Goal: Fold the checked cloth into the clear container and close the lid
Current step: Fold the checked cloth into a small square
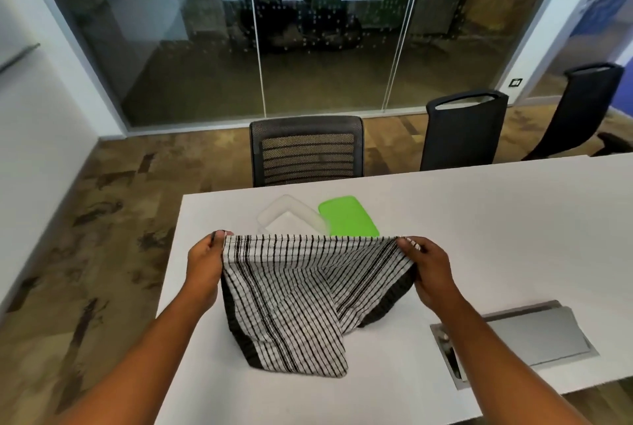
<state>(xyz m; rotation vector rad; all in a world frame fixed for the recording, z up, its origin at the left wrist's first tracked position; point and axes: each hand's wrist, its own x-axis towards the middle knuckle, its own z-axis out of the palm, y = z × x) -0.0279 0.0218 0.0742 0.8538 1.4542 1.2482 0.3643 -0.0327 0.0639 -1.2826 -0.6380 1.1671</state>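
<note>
- Checked cloth (291, 301), white with black stripes and a dark border band, hangs between my two hands above the near part of the white worktop (479, 219).
- Its top edge is stretched roughly level from left to right; the lower part sags, and the bottom corner rests on the worktop near me.
- A diagonal crease runs through the cloth, so the right half folds behind the left half.
- My left hand (203, 265) holds the top left corner, with the fingers (219, 236) pinching the hem between thumb and fingertips.
- My right hand (430, 270) holds the top right corner the same way, pinched on the cloth edge, with the rest of the hand curled beside the fabric.
- Behind the cloth, farther along the worktop, sits the clear plastic rectangular container (291, 217), open on top; its near part is hidden by the cloth's upper edge.
- Just right of the container lies the bright green flat lid (347, 217), touching or nearly touching it; I cannot tell which.
- To the near right, a grey metal cable hatch (527, 339) is set into the worktop with its flap tilted up.
- Three dark office chairs stand along the far side: a mesh-backed chair (306, 150) in the middle and two others to the right.
</note>
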